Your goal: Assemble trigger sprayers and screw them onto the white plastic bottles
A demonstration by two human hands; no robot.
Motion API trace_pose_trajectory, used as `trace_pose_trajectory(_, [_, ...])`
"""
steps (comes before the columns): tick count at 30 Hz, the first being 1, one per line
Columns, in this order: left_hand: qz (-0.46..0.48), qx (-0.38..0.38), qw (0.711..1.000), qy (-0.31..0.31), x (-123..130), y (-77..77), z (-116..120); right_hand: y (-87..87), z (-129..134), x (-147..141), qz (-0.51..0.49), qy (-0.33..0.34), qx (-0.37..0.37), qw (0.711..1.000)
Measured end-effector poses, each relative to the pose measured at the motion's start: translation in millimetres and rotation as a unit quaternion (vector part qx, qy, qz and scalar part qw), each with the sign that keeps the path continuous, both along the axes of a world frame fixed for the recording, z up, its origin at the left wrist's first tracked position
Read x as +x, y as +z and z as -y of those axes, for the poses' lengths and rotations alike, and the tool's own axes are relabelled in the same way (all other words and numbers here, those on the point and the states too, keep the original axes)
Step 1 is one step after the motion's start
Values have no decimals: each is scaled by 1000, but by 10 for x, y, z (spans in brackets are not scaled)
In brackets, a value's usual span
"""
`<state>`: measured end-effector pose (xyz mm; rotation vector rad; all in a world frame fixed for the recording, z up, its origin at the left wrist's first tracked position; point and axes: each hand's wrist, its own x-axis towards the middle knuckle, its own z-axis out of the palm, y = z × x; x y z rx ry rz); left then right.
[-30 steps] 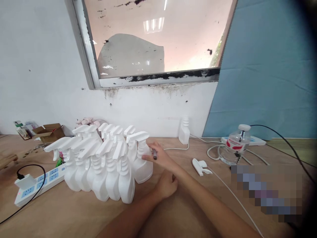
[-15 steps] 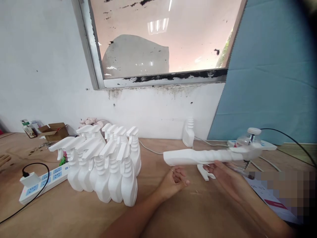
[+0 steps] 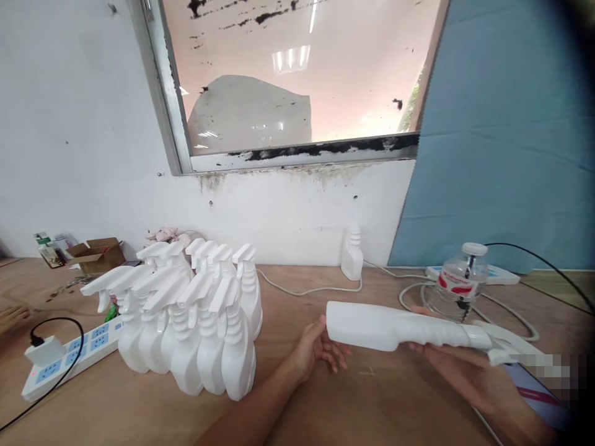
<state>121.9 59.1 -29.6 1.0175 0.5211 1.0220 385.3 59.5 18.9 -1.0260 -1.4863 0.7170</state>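
Note:
My right hand [image 3: 458, 365] has its fingers around the ribbed neck of a white spray bottle [image 3: 362, 325], holding it on its side above the table. The bottle's base points left and its trigger head points right, partly covered by a blurred patch. Close to the base is my left hand [image 3: 320, 350], its fingers apart and nothing in them; whether a fingertip touches the bottle, I cannot tell. Several white spray bottles [image 3: 188, 365] with trigger heads stand upright in a tight group left of my left forearm.
One white bottle [image 3: 352, 257] stands against the wall. A clear labelled jug [image 3: 458, 285] sits back right among cables. On the left are a power strip [image 3: 69, 365], an open cardboard box [image 3: 95, 255] and another person's hand [image 3: 12, 319]. A phone-like screen [image 3: 534, 393] lies at lower right.
The bottle in my right hand has rolled and moved lower, toward me, uncovering the jug. My left hand's fingers have spread and come nearer its base. The view has shifted slightly.

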Motion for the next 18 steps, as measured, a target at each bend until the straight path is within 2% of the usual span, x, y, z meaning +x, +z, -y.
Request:
trace_pose_trajectory(3, [43, -8, 998, 41, -16, 24, 2, -17, -30, -9, -146, 75, -125, 979])
trace_pose_trajectory(4, [52, -11, 998, 39, -23, 38, 3, -22, -36, -8, -179, 81, -148, 969])
trace_pose_trajectory(7, [54, -27, 998, 10, -35, 76, 11, -20, -31, -17, -201, 75, -153, 965])
trace_pose_trajectory(9, [44, -27, 999, 15, -29, 80, 21, -5, -17, -34, -199, 73, -145, 967])
trace_pose_trajectory(14, [46, -24, 993, 106, 7, 29, 28, -7, -34, -26, -207, 71, -133, 967])
trace_pose_trajectory(18, [74, -12, 984, 163, 4, 70, 58, -3, -67, 74, -299, 74, -146, 940])
